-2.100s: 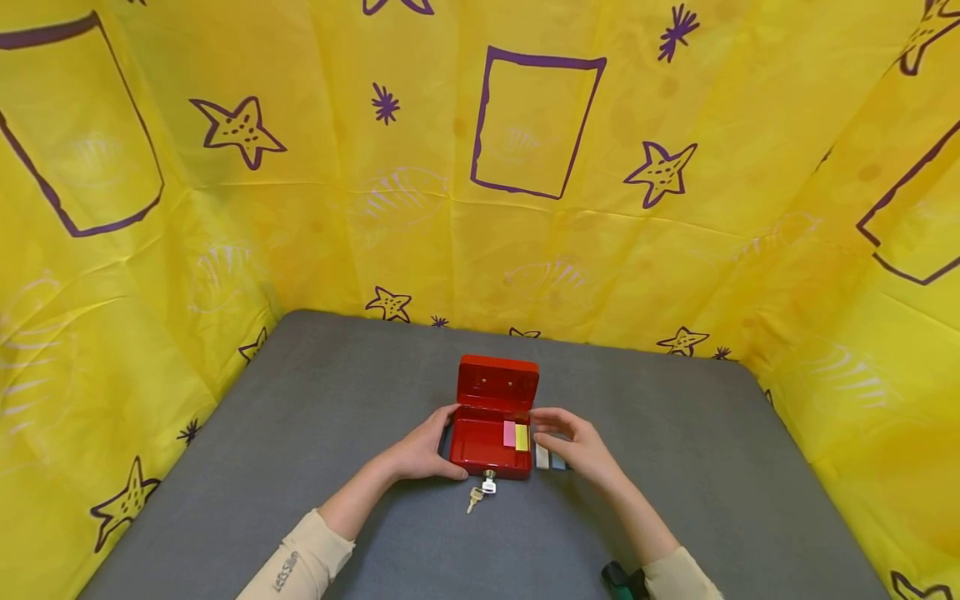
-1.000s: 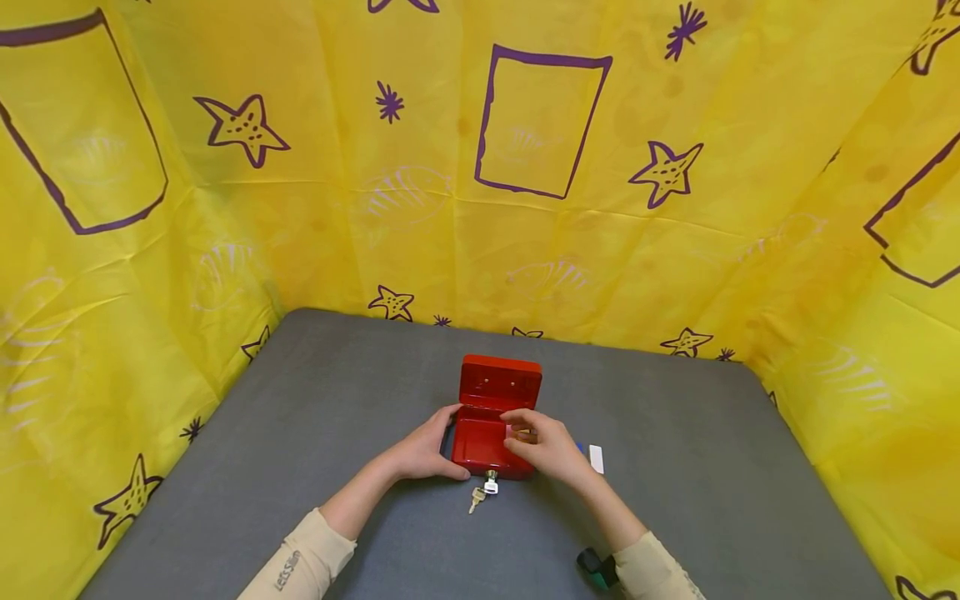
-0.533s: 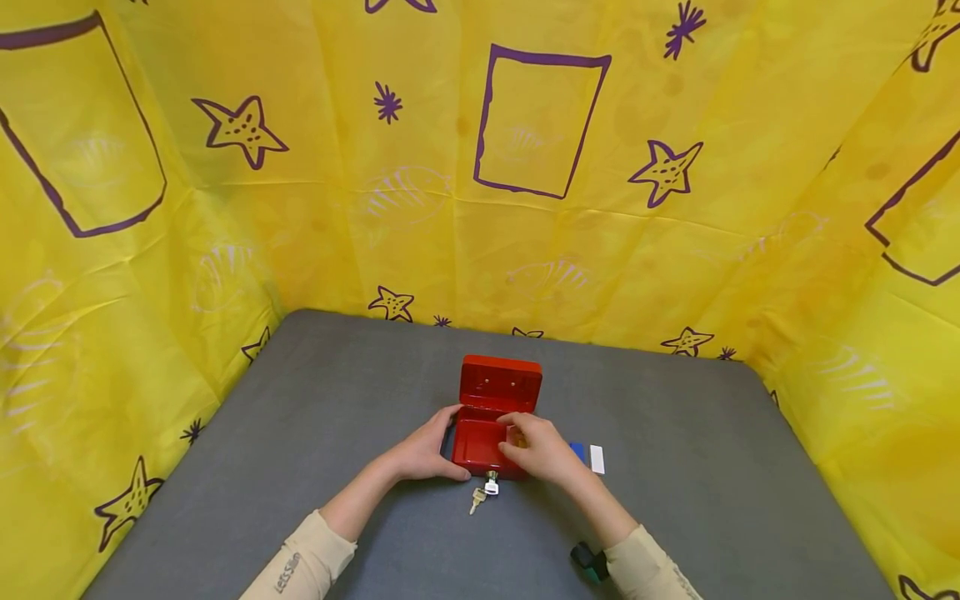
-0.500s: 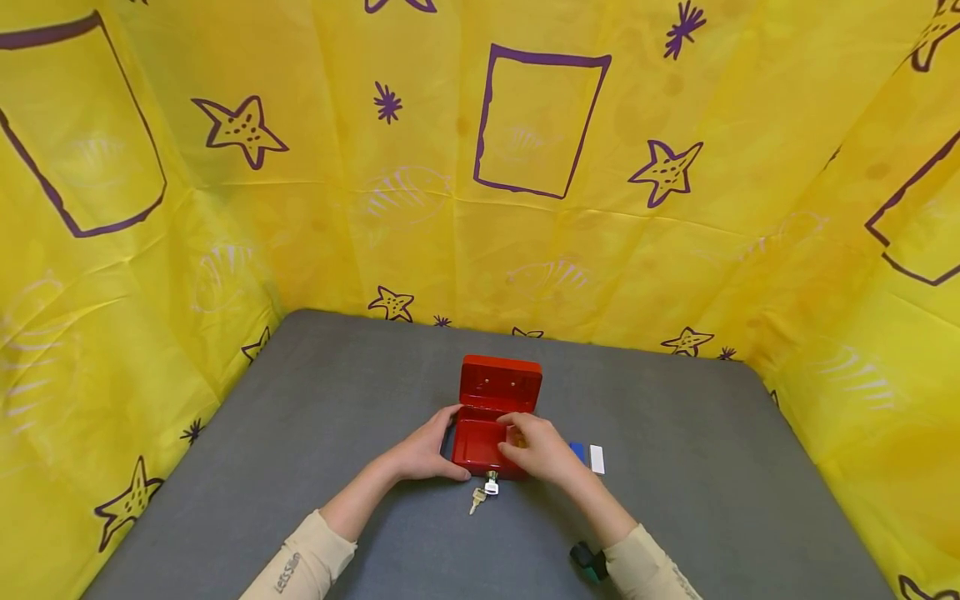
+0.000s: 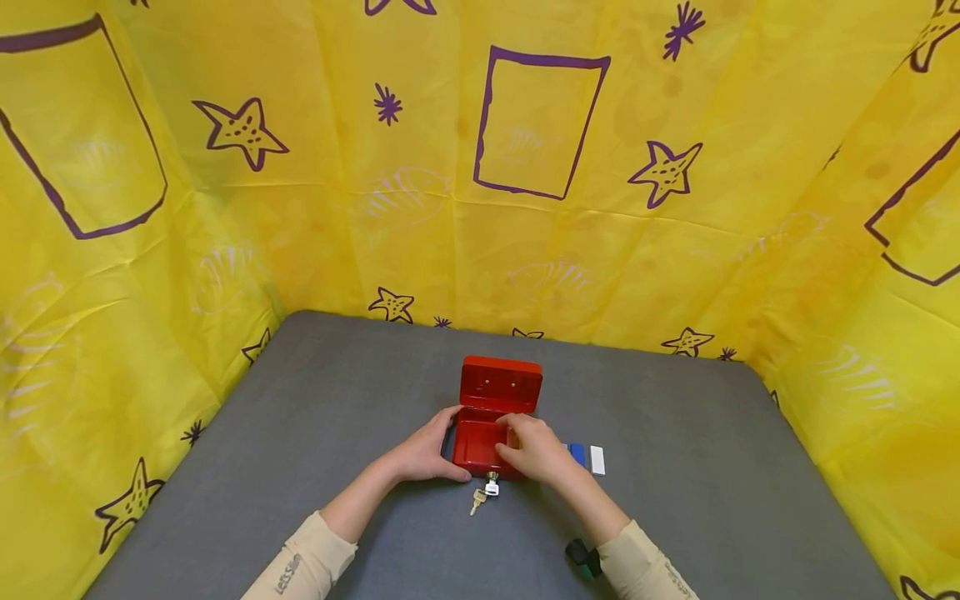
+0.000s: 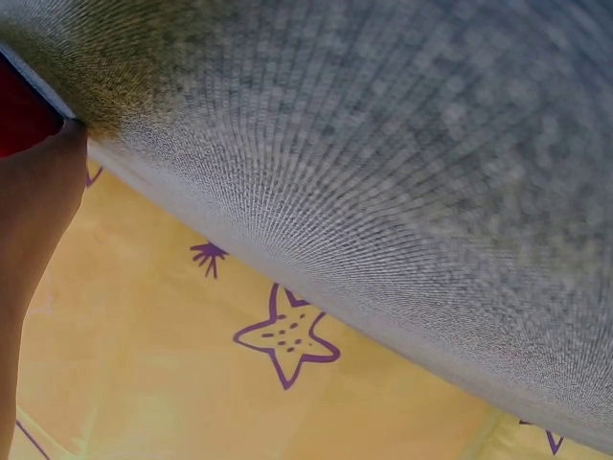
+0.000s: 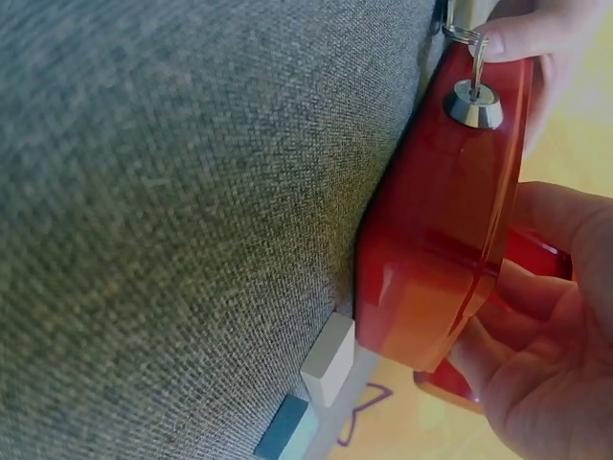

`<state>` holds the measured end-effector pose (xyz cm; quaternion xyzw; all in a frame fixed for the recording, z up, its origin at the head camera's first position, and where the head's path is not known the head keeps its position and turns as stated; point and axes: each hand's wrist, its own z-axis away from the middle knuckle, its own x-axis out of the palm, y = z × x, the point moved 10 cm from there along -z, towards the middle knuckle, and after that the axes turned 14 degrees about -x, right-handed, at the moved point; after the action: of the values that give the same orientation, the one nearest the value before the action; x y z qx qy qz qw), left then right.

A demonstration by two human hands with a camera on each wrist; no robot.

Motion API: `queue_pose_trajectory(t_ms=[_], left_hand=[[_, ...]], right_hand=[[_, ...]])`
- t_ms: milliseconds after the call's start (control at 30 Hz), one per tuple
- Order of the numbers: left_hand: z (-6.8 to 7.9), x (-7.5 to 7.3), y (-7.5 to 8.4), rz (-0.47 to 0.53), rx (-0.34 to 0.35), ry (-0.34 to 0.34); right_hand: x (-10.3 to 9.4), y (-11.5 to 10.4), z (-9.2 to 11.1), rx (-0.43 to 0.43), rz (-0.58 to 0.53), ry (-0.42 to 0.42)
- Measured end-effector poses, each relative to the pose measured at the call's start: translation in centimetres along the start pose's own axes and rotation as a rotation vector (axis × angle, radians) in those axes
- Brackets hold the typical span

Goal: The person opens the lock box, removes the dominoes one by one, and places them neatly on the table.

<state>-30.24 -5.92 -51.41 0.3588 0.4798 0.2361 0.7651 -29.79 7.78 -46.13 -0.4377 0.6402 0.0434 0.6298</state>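
An open red cash box (image 5: 477, 454) stands on the grey table with its lid (image 5: 501, 383) raised. My left hand (image 5: 423, 450) holds it by the left side, thumb at the front corner. My right hand (image 5: 534, 450) reaches over the right wall, its bent fingertips down inside. In the right wrist view, the thumb and fingers (image 7: 536, 292) dip behind the rim; I cannot tell whether they pinch anything. Whatever lies in the box's right part is hidden by this hand. A key (image 5: 492, 487) sits in the front lock, and a second key (image 5: 477, 502) hangs from its ring.
To the right of the box lie a blue block (image 5: 577, 454) and a white block (image 5: 597, 460). The right wrist view shows a pale block (image 7: 329, 359) close by the box wall and a teal block (image 7: 287, 428). Yellow patterned cloth (image 5: 420, 250) stands behind the table.
My right hand has moved left from beside the box to inside it, covering the pink and yellow blocks. Blue and white blocks have come into view at its right. The left hand stays put.
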Motion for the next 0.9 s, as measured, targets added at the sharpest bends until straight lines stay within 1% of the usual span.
queue_pose_trajectory(t_ms=[167, 433, 700, 900], left_hand=[[0.0, -0.1, 0.0, 0.002, -0.006, 0.001], [0.0, -0.1, -0.1, 0.000, -0.012, -0.001], [0.0, -0.1, 0.1, -0.010, 0.019, 0.010], [0.0, -0.2, 0.1, -0.008, 0.031, 0.015]], right_hand=[[0.3, 0.0, 0.0, 0.002, 0.008, -0.010], [0.6, -0.5, 0.0, -0.049, -0.002, -0.020], [1.0, -1.3, 0.0, -0.113, -0.066, -0.023], [1.5, -1.5, -0.1, -0.126, -0.106, -0.040]])
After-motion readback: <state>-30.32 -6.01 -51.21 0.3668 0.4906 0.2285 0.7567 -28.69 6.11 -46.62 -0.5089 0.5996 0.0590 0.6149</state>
